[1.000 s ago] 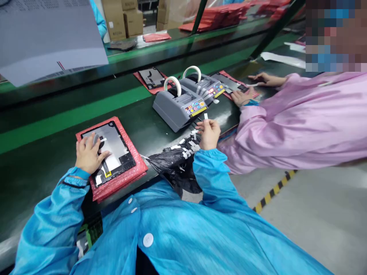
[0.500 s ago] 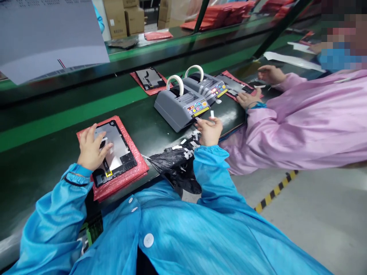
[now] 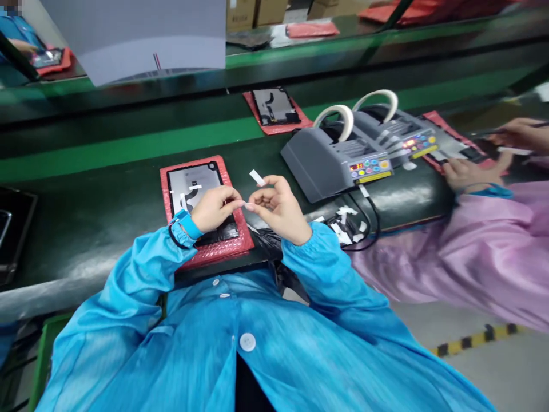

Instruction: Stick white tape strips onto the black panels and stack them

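My left hand point(image 3: 217, 209) and my right hand point(image 3: 281, 212) meet fingertip to fingertip over the right side of a flat tablet-like panel point(image 3: 203, 179). Both pinch at the same spot; what lies between the tips is too small to make out. A short white strip of tape point(image 3: 256, 177) sticks up from a raised finger of my right hand. The panel, grey with a black border, lies on red bubble wrap point(image 3: 218, 252). Small white strips point(image 3: 195, 187) show on its surface. My left hand and wrist cover part of it.
Two grey tape dispensers point(image 3: 332, 163) with white rolls stand to the right. Behind lies another panel point(image 3: 274, 107) on red wrap. Tape scraps point(image 3: 343, 229) and a black cable lie near the bench edge. At right, a co-worker's hand point(image 3: 469, 171) rests by a panel.
My right hand has come left from the dispenser to meet my left hand, bringing a tape strip. My left hand has gone from spread fingers over the panel to a pinch. The view has shifted.
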Tool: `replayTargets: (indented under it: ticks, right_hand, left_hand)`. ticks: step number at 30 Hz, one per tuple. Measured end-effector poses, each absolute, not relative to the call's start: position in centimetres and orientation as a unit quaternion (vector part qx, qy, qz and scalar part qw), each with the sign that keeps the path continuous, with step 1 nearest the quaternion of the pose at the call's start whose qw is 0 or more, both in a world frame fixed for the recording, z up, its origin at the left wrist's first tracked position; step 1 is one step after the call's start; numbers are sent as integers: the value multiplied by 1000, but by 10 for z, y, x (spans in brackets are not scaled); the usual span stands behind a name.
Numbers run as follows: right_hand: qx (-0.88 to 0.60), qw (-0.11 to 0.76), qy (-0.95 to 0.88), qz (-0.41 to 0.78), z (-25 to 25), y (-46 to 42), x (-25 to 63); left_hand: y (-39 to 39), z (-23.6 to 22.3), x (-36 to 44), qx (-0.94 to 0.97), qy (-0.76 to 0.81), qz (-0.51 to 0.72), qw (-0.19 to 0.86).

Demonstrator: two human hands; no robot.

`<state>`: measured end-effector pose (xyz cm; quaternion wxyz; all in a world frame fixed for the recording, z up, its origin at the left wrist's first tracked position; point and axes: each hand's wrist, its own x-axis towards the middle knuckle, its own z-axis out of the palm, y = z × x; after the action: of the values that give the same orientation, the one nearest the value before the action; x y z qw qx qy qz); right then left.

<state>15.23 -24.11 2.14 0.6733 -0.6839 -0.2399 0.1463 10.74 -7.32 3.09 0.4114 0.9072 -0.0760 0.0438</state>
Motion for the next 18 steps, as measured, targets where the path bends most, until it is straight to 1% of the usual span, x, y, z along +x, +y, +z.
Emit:
replayTargets:
  ticks: [5,9,12,15,18]
  right_hand:
    - [-671,687,-223,166,11,-221,164]
    - [-655,697,-220,192,5,-209,166]
    - [-649,703,-212,198,0,-202,168]
    - [-654,698,-201,209,-9,-196,175]
    - [-673,678,-181,233,-20,-190,184]
  left_hand:
    - [-53,22,99,899,13,55,434]
    - [-46,20,98,890,35,36,453]
    - [-46,17,100,893,47,29,446]
    - [-47,11,106,916,71,32,394]
    - [-50,5,113,954,85,17,287]
